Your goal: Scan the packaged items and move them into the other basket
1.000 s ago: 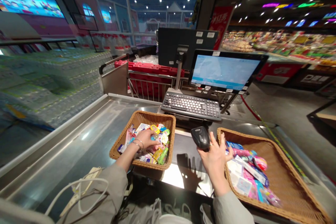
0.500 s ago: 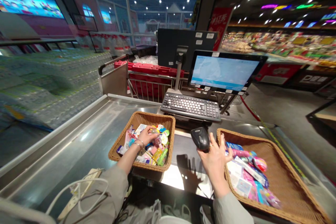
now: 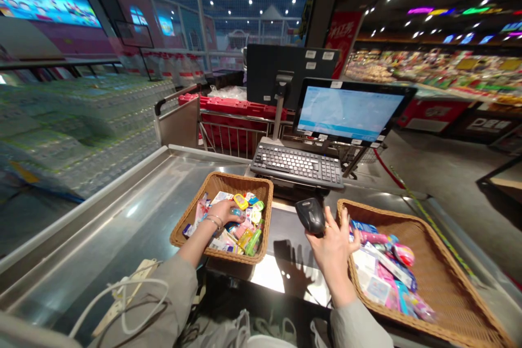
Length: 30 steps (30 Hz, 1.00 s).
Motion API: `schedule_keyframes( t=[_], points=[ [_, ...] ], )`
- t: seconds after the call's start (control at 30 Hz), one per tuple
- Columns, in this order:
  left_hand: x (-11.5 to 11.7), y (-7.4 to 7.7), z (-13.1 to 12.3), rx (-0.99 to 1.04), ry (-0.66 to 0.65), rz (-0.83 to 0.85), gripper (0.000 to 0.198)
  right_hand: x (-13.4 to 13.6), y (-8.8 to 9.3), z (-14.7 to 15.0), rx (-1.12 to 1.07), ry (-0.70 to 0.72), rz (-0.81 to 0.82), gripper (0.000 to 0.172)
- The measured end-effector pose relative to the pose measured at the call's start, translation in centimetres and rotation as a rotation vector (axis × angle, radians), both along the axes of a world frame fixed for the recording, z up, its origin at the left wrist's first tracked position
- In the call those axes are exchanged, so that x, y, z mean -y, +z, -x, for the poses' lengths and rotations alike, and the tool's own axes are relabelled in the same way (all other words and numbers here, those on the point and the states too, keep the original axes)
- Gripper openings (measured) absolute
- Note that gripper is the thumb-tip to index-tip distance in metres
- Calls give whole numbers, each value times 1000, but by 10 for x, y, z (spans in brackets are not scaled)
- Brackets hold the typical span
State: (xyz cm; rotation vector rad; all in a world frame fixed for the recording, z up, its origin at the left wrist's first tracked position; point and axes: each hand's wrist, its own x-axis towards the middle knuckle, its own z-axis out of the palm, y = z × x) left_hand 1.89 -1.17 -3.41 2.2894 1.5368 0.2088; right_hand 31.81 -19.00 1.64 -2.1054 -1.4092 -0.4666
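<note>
My left hand (image 3: 223, 212) is inside the smaller wicker basket (image 3: 178, 235), palm down among small packaged goods. Its fingers are curled over a small blue-and-clear item (image 3: 237, 213) whose kind I cannot make out. A yellow item (image 3: 240, 202) lies just beyond those fingers, and a green one (image 3: 253, 242) sits near the basket's right wall. Between thumb and index finger, my right hand (image 3: 335, 253) holds a black barcode scanner (image 3: 311, 215), its other fingers spread. The larger wicker basket (image 3: 452, 261) is beside this hand, with several colourful packages on its left side.
A keyboard (image 3: 297, 164) and a lit monitor (image 3: 348, 111) stand behind the baskets, with a second screen's dark back (image 3: 269, 73) to their left. On the metal counter (image 3: 159, 196), a power strip (image 3: 122, 299) with white cable lies at the near left. A metal cart (image 3: 232, 136) stands beyond.
My left hand has shifted slightly within the smaller basket and its fingers have left a round, greyish item; the yellow item now shows beyond them. My right hand and the scanner stay almost still.
</note>
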Motion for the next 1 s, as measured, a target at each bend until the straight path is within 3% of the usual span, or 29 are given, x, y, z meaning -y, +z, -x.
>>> schedule_keyframes(
  t=[0.2,0.37,0.57,0.8,1.0],
  points=[
    [1,12,2,-274,-48,-47,37,2,-1,0,15,8,-24,24],
    [11,18,-1,-328,-84,-124,31,3,-3,0,9,9,-24,23],
    [18,27,-16,-268,-82,-230,39,4,1,1,7,17,-13,23],
    [17,25,-34,-19,-169,-556,32,4,7,4,-9,17,-3,24],
    [22,36,-53,109,-205,-669,33,3,9,4,-16,31,-3,23]
  ],
)
